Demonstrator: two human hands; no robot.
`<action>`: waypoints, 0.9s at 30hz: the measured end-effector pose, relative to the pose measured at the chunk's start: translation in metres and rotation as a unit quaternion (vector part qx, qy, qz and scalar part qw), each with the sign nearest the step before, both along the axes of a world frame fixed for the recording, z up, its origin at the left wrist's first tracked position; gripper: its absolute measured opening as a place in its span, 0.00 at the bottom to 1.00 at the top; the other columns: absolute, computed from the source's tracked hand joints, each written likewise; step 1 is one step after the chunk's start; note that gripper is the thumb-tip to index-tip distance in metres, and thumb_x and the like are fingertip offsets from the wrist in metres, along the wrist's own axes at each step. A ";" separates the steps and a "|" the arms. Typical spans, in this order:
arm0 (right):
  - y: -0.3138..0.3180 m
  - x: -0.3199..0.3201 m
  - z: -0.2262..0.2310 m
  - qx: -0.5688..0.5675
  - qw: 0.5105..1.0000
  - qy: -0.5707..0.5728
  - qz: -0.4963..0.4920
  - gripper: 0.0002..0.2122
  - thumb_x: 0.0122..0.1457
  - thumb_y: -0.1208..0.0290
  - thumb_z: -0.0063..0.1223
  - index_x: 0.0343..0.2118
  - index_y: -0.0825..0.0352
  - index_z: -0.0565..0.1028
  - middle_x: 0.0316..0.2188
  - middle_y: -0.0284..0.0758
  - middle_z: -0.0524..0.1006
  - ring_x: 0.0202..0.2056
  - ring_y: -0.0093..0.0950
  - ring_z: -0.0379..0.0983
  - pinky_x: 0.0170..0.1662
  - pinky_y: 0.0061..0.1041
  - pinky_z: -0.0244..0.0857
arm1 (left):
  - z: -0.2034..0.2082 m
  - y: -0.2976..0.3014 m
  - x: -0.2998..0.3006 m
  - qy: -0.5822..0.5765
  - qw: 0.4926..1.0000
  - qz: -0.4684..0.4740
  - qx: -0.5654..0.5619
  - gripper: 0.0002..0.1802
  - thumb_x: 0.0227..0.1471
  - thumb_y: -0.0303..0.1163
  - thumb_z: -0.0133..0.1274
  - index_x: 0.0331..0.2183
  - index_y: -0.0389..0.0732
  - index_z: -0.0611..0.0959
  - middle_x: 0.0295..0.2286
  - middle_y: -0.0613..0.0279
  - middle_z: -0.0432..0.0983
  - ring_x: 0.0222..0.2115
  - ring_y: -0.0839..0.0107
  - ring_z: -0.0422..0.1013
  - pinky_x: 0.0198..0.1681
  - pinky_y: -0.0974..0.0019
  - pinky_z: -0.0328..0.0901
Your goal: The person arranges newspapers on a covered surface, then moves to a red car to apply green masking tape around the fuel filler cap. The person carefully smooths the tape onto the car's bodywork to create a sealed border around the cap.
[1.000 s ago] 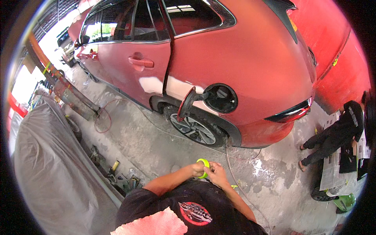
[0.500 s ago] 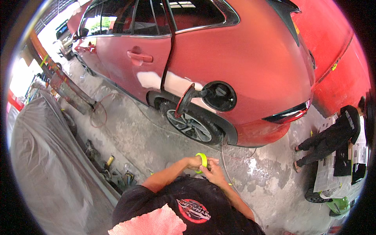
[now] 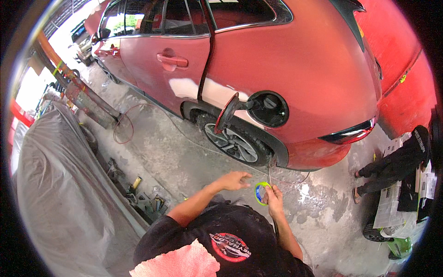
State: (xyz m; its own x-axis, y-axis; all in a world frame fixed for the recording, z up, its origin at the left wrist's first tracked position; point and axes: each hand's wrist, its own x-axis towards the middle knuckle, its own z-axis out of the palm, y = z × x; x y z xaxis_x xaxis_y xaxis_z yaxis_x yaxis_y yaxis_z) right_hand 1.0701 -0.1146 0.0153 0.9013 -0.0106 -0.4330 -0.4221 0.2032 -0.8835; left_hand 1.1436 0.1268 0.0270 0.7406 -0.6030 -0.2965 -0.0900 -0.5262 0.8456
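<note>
Car point(image 3: 277, 69) ahead; covered vehicle point(image 3: 60, 198) left; crouching person point(image 3: 397, 161) right; tools point(image 3: 138, 194) on floor between.

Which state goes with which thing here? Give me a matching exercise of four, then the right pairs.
Things:
1. fuel flap
2. tape roll
3. left hand
4. grey cover

States:
A. draped over a bulky shape at the left
B. swung open on the red car
C. held in the right hand
D. open, fingers spread, holding nothing

Pairs: 1-B, 2-C, 3-D, 4-A
</note>
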 end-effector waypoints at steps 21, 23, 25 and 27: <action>0.011 -0.006 0.023 0.012 0.998 -0.017 0.061 0.08 0.70 0.65 0.49 0.39 0.65 0.70 0.17 0.25 0.65 0.17 0.18 0.59 0.23 0.24 0.58 | -0.002 -0.028 -0.033 -0.040 0.997 0.055 -0.023 0.19 0.59 0.39 0.58 0.49 0.40 0.82 0.37 0.46 0.82 0.37 0.52 0.79 0.43 0.53 0.71; 0.007 -0.004 0.027 0.010 0.997 -0.008 0.072 0.09 0.70 0.65 0.49 0.41 0.66 0.71 0.18 0.26 0.67 0.17 0.19 0.61 0.23 0.24 0.59 | 0.009 -0.028 -0.033 -0.091 0.995 0.043 -0.017 0.19 0.60 0.39 0.57 0.50 0.40 0.81 0.36 0.44 0.82 0.38 0.46 0.79 0.42 0.50 0.71; 0.005 -0.005 0.035 -0.022 0.991 -0.068 0.110 0.09 0.70 0.66 0.49 0.44 0.67 0.74 0.23 0.26 0.72 0.23 0.17 0.66 0.27 0.21 0.62 | 0.014 -0.029 -0.033 -0.144 0.987 0.064 -0.025 0.20 0.61 0.38 0.56 0.52 0.41 0.79 0.35 0.44 0.82 0.36 0.44 0.78 0.40 0.50 0.71; 0.005 -0.005 0.049 -0.047 0.982 -0.122 0.136 0.11 0.69 0.66 0.51 0.47 0.68 0.75 0.28 0.28 0.76 0.29 0.17 0.71 0.33 0.20 0.65 | 0.025 -0.031 -0.032 -0.179 0.978 0.109 -0.017 0.19 0.62 0.37 0.54 0.53 0.42 0.78 0.34 0.45 0.82 0.33 0.45 0.79 0.38 0.51 0.72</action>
